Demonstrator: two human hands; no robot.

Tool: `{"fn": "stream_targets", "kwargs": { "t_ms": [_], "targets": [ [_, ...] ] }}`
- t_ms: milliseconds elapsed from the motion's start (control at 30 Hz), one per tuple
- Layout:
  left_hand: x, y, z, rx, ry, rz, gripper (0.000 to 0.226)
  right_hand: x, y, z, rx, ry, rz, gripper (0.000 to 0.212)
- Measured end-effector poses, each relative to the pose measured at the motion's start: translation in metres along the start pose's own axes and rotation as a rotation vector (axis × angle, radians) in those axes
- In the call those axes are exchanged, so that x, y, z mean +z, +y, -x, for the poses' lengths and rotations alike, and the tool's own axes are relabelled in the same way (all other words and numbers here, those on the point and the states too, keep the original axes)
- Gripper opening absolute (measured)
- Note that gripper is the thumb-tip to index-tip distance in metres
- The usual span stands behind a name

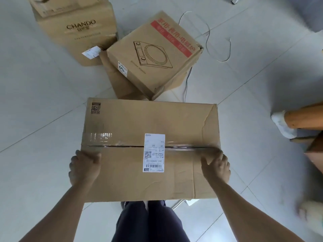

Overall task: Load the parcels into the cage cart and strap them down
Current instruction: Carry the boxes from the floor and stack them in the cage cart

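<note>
A large flat cardboard parcel [132, 126] with a white shipping label and clear tape along its seam is carried in front of my body, above the tiled floor. My left hand [83, 167] grips its left edge, thumb on top and fingers curled under. My right hand [216, 165] grips its right edge the same way. Farther off on the floor lies a square parcel [153, 53] printed with a cooktop drawing and a red band, resting tilted on a flatter box [120, 84]. The cage cart is not in view.
A tall CHANDO carton [78, 32] stands at the far left with a smaller box [57, 6] on top. A thin cable [208, 37] loops over the floor tiles behind the parcels. Another person's white shoe [281, 124] and orange trouser leg [304, 117] are at the right edge.
</note>
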State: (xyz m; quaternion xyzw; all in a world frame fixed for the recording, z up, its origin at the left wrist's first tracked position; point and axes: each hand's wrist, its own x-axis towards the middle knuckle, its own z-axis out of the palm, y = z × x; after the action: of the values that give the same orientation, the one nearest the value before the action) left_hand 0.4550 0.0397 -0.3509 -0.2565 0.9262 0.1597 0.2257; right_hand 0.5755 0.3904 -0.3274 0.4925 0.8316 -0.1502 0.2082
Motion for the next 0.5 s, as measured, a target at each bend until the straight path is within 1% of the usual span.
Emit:
{"fn": "stream_targets", "kwargs": {
  "t_ms": [133, 200, 300, 500],
  "targets": [
    [0.008, -0.006, -0.002, 0.003, 0.057, 0.096, 0.058, 0.015, -0.005, -0.01, 0.147, 0.058, -0.124, 0.068],
    [0.006, -0.006, -0.005, -0.001, 0.059, 0.135, 0.058, 0.015, -0.011, -0.014, 0.188, 0.075, -0.145, 0.072],
    [-0.004, -0.004, -0.004, 0.01, 0.068, 0.167, 0.053, 0.006, -0.015, -0.016, 0.199, 0.084, -0.159, 0.078],
    [-0.054, -0.005, 0.01, -0.003, 0.078, 0.137, 0.053, -0.042, -0.034, 0.006, 0.139, 0.126, -0.153, 0.075]
  ]
}}
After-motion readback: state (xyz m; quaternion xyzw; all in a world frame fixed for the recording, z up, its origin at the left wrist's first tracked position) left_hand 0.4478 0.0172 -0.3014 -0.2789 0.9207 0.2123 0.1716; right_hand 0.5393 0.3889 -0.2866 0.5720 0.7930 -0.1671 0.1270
